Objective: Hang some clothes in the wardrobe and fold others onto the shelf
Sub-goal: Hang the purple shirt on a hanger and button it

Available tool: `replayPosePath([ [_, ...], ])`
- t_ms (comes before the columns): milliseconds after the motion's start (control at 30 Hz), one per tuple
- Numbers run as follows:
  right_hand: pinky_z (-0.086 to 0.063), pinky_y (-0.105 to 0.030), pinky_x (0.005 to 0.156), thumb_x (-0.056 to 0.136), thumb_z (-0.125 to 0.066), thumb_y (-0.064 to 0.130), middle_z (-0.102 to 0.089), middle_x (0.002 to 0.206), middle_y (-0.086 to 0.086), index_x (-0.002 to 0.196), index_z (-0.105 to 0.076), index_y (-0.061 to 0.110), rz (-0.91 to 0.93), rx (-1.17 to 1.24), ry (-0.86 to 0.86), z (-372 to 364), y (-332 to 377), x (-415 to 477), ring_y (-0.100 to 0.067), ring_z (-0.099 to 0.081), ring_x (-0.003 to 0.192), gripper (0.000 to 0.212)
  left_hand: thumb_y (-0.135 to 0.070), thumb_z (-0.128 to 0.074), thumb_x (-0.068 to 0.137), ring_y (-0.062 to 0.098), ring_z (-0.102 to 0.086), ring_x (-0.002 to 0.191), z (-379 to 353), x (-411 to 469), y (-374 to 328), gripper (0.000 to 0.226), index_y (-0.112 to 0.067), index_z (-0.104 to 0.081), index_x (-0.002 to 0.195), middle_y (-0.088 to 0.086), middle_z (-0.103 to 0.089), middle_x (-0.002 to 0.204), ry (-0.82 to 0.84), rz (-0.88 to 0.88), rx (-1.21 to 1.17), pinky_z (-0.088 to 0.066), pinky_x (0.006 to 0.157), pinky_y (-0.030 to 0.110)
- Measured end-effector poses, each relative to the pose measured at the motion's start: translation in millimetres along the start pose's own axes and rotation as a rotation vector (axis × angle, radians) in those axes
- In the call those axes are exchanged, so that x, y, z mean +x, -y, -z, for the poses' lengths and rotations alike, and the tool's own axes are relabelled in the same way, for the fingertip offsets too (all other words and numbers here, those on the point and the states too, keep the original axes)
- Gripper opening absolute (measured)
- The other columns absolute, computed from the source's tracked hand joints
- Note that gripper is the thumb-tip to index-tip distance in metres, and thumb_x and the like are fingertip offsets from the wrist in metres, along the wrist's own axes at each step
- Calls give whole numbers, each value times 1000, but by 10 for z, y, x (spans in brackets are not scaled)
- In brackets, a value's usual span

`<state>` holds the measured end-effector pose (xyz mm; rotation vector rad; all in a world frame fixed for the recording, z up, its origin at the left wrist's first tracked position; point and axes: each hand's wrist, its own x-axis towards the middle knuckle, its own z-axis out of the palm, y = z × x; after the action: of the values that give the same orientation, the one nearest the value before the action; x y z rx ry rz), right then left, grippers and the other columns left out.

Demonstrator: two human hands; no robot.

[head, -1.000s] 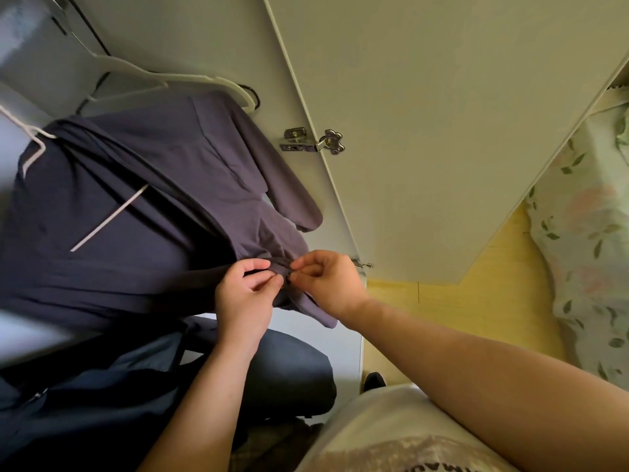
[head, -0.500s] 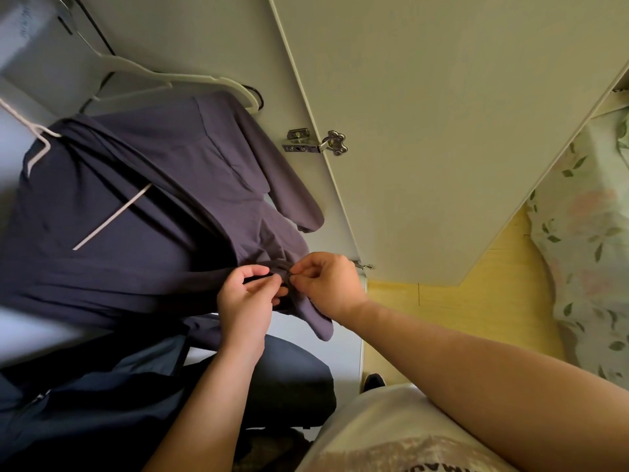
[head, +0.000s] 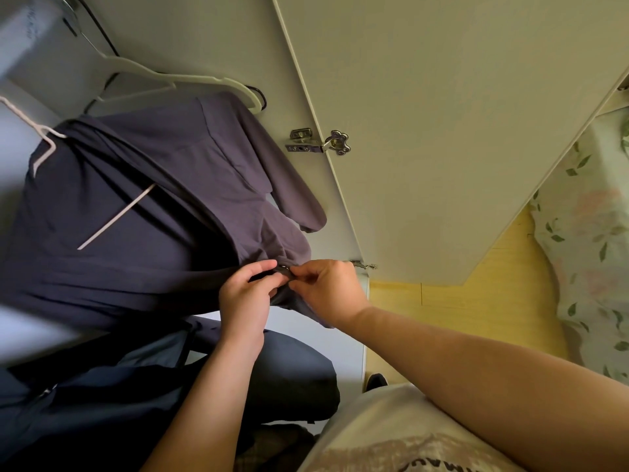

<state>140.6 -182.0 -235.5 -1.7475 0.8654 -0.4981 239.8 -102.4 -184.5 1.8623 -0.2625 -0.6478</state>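
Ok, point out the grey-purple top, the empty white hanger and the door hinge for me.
grey-purple top (head: 143, 240): head view, on its broad body panel.
empty white hanger (head: 204, 80): head view, on its upper shoulder arm.
door hinge (head: 304, 144): head view, on its metal plate.

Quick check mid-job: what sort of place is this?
Most likely a bedroom, at an open wardrobe: a grey top hangs on a hanger, the door stands open on its hinge, and flowered bedding lies at the right edge.

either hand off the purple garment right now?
No, the left hand and the right hand both pinch the lower front edge of the purple garment hanging in the wardrobe.
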Motion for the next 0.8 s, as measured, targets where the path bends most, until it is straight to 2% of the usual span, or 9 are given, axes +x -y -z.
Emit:
replayPosePath([
  [67,-37,7,72,93,-69,19,-77,102,-2,109,-77,15,-3,20,-15,4,5,-3,-16,-70,91,19,3,-71,82,14,-73,81,-1,4,2,25,-19,-75,94,4,-77,83,35,-7,6,-55,66,18],
  [200,-33,9,75,93,-68,17,-76,105,-1,108,-78,14,-56,35,-35,12,-19,22,-15,-69,95,18,2,-69,87,11,-73,91,9,53,56,31,-25,-73,100,-1,-77,93,158,-55,126,-54,83,23],
  [333,-36,7,75,92,-69,16,-76,101,2,105,-79,17,-99,71,5,37,-54,46,-7,-65,86,16,1,-68,89,5,-72,89,23,107,92,29,-23,-75,103,-7,-77,91,177,-128,230,-53,80,17],
  [433,-43,2,75,91,-70,12,-76,98,1,104,-78,15,-142,169,60,67,-43,56,-4,-66,79,16,-3,-70,89,1,-71,88,50,162,82,26,-21,-76,107,-10,-77,91,193,-204,319,-52,77,13],
  [533,-49,-5,73,89,-71,5,-76,92,-4,102,-77,8,-202,332,88,115,-25,76,4,-65,69,15,-5,-69,90,2,-70,75,59,186,66,24,-22,-76,105,-11,-76,83,212,-219,335,-52,70,13],
  [600,-52,-10,70,89,-69,0,-75,85,-7,101,-76,5,-269,469,115,136,-9,70,0,-66,65,15,-6,-68,91,4,-67,66,54,178,70,22,-26,-76,98,-9,-75,74,205,-213,321,-51,64,14],
  [733,-59,-27,81,89,-68,-2,-73,87,-12,98,-75,1,-380,668,194,128,0,66,-19,-67,78,12,-9,-67,92,9,-64,65,40,180,88,22,-29,-75,88,-5,-75,74,187,-164,244,-52,62,17],
  [800,-57,-30,84,90,-69,1,-70,89,-16,102,-73,-2,-425,723,234,133,-1,84,-22,-64,81,13,-9,-67,92,10,-65,66,19,182,91,22,-28,-75,87,-3,-75,77,184,-148,229,-53,62,18],
])
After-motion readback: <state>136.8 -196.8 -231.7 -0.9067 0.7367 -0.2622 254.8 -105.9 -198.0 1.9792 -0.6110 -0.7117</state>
